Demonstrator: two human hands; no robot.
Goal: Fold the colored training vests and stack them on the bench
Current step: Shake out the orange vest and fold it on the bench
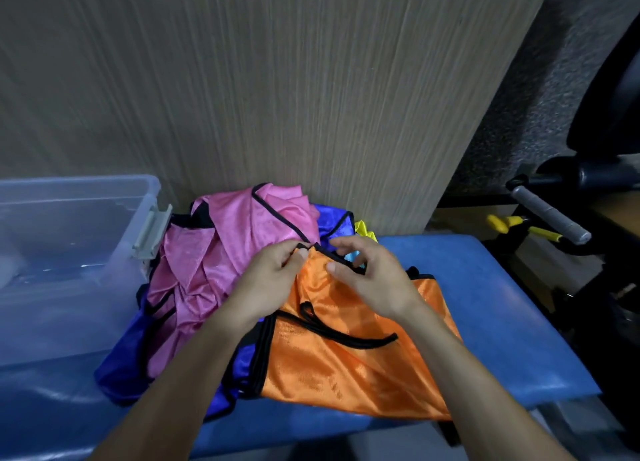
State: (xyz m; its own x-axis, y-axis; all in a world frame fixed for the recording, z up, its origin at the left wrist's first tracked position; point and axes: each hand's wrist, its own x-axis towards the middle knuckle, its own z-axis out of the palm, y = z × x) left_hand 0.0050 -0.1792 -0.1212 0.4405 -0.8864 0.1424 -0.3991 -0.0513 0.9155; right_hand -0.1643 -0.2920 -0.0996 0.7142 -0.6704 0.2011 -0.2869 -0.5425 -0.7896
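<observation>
An orange vest with black trim lies spread on the blue bench. My left hand pinches its top black-trimmed edge. Just to the right, my right hand grips the same upper edge. Behind and to the left a crumpled pink vest sits on a blue vest. A bit of yellow vest and a light blue scrap peek out at the back.
A clear plastic storage bin stands on the bench at the left. A wood-grain panel rises behind the pile. Black gym equipment with a grey grip and yellow handles stands at the right.
</observation>
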